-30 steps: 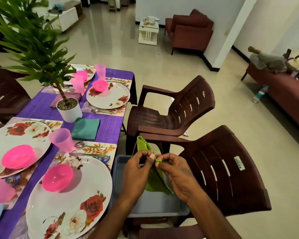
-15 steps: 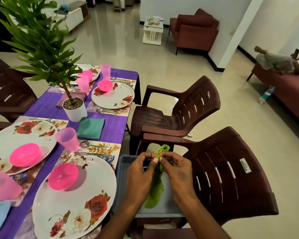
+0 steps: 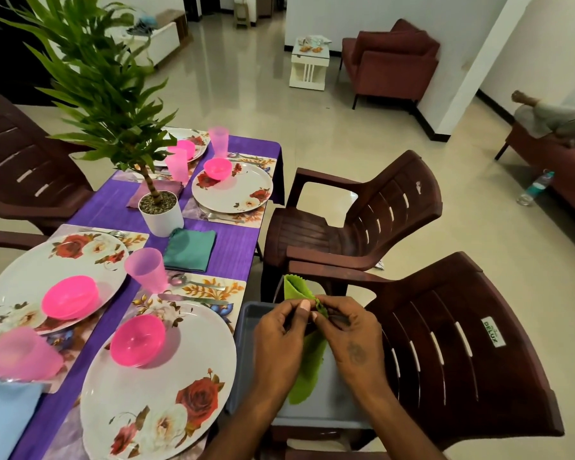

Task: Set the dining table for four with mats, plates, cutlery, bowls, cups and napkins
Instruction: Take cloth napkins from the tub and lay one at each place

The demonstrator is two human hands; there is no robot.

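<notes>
- Green napkin [image 3: 304,366]: you hold it in the air over the grey tray [image 3: 246,346] that sits on the near chair [image 3: 462,343], just beside the bench [image 3: 233,247]. Its upper part folds up and away from your fingers; its lower part hangs down between your wrists.
- Left hand [image 3: 279,330] and right hand [image 3: 349,336]: each grip is closed to a fingertip pinch on the napkin's edge, thumbs nearly touching, nothing else in either hand.
- Step in hand, as judged: folding this napkin before laying it at a place setting. Bring the edges level before you press the crease, and keep both pinches close to the fold line so the limp cloth does not slide askew.
- Near setting: the near plate [image 3: 160,386] with its pink bowl [image 3: 136,340] lies on a floral mat [image 3: 210,290]; a spoon and knife lie beyond the plate, and a pink cup [image 3: 146,270] stands near them. No napkin shows right beside this plate, so it is probably the one to serve.
- Teal napkin [image 3: 190,249]: it lies folded flat on the purple runner; match that shape and size of fold.
- Caution: when you reach across, pass clear of the pink cup, which would tip easily.
</notes>
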